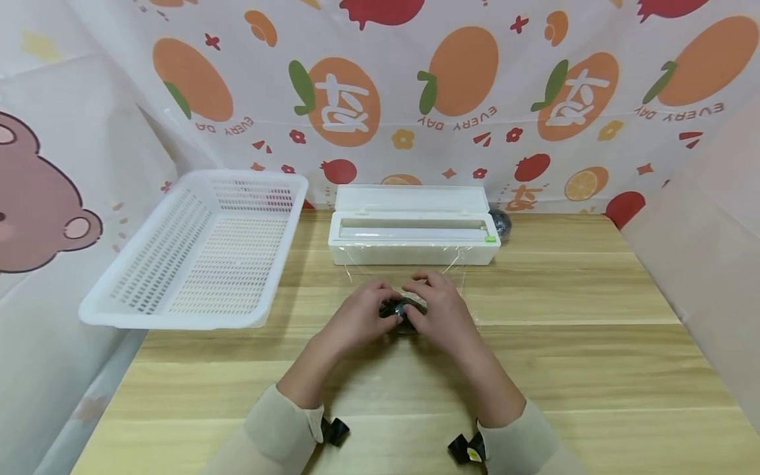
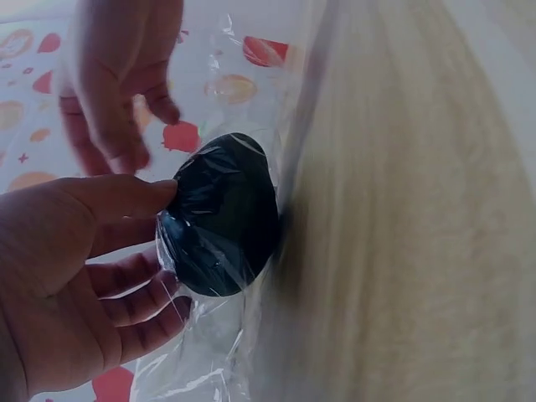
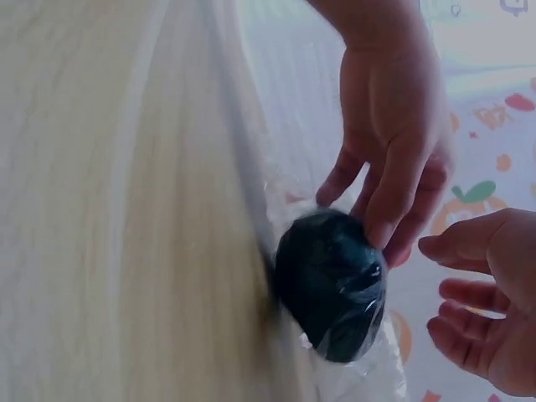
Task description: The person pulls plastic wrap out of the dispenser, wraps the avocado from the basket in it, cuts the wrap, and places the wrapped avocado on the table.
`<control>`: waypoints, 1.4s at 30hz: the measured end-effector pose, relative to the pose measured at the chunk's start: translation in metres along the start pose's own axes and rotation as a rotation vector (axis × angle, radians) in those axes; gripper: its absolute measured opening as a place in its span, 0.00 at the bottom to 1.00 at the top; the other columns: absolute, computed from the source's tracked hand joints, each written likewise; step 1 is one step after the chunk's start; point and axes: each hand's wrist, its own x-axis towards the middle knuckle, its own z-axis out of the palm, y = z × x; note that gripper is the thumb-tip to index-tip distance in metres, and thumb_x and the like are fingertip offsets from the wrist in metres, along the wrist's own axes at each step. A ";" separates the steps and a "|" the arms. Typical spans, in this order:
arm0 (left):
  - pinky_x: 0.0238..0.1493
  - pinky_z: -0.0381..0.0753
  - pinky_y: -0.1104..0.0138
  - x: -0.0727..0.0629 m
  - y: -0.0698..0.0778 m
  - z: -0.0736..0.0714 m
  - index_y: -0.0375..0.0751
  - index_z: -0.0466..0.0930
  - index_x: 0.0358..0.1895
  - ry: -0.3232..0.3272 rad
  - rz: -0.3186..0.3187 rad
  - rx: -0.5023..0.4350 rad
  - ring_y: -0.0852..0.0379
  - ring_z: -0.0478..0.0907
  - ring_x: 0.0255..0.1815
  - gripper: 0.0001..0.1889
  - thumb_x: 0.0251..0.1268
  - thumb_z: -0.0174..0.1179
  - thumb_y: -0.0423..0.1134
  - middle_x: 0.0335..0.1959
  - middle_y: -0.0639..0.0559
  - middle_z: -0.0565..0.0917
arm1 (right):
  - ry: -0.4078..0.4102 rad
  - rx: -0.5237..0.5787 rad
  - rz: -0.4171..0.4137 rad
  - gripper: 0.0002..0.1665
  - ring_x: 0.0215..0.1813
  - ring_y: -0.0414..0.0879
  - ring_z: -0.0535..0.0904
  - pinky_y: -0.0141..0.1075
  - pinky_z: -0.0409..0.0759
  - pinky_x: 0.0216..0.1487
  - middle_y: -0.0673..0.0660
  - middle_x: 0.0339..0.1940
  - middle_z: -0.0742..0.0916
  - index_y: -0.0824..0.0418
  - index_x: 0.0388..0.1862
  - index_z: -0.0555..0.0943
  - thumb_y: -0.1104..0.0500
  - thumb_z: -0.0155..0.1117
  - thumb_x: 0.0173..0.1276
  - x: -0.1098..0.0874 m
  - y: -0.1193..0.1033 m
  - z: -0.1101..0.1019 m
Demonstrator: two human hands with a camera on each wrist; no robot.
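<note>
A dark, rounded, roughly egg-sided thing point(image 2: 226, 222) lies under clear cling film point(image 2: 205, 360) on the table, below both hands; its kind cannot be told. My left hand point(image 1: 367, 311) pinches the gathered film at its side, the thumb touching it and the fingers curled beneath, as the left wrist view shows. My right hand point(image 1: 442, 310) hovers close by on the other side. In the right wrist view a small gap parts the right hand's loosely bent fingers point(image 3: 465, 243) from the dark thing point(image 3: 333, 285). Behind the hands stands a white cling film dispenser point(image 1: 410, 256), lid raised.
A white perforated basket point(image 1: 267, 307) stands at the left. Another dark, shiny round thing point(image 1: 502, 224) sits by the dispenser's right end. A green slider point(image 1: 490, 239) is on the dispenser's right edge. The wooden table point(image 1: 582, 369) meets a printed curtain point(image 1: 410, 152) at the back.
</note>
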 end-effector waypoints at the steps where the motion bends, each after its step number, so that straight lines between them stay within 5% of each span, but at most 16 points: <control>1: 0.51 0.79 0.60 0.000 0.000 0.000 0.38 0.86 0.48 0.003 0.001 -0.004 0.53 0.78 0.47 0.16 0.55 0.72 0.37 0.43 0.51 0.81 | 0.007 -0.014 -0.020 0.20 0.58 0.55 0.77 0.48 0.79 0.57 0.59 0.52 0.83 0.63 0.48 0.86 0.61 0.76 0.56 -0.001 -0.002 0.000; 4: 0.51 0.79 0.60 -0.001 -0.001 0.000 0.39 0.86 0.48 0.011 0.005 -0.013 0.53 0.77 0.45 0.16 0.55 0.72 0.36 0.41 0.52 0.80 | -0.031 -0.021 -0.013 0.20 0.56 0.52 0.76 0.46 0.79 0.57 0.55 0.48 0.83 0.61 0.48 0.86 0.61 0.77 0.54 -0.002 -0.005 0.002; 13: 0.57 0.78 0.58 0.000 -0.003 -0.005 0.40 0.84 0.51 -0.020 -0.029 -0.068 0.53 0.78 0.51 0.19 0.55 0.71 0.37 0.47 0.52 0.81 | -0.230 -0.014 0.176 0.31 0.58 0.51 0.75 0.48 0.76 0.61 0.53 0.53 0.81 0.55 0.57 0.82 0.63 0.72 0.49 -0.002 0.009 0.006; 28: 0.67 0.71 0.55 -0.003 -0.008 -0.010 0.43 0.79 0.59 -0.086 -0.007 -0.051 0.50 0.74 0.60 0.32 0.45 0.66 0.19 0.54 0.51 0.79 | -0.293 0.000 0.200 0.37 0.60 0.52 0.73 0.50 0.73 0.64 0.54 0.56 0.80 0.56 0.62 0.78 0.65 0.72 0.48 -0.001 0.017 0.007; 42: 0.63 0.75 0.53 -0.008 -0.007 -0.024 0.39 0.76 0.63 -0.085 -0.025 -0.056 0.45 0.75 0.64 0.34 0.46 0.67 0.22 0.62 0.46 0.79 | -0.323 -0.009 0.209 0.39 0.60 0.52 0.71 0.50 0.75 0.61 0.55 0.56 0.78 0.55 0.67 0.76 0.63 0.69 0.51 -0.001 0.022 0.010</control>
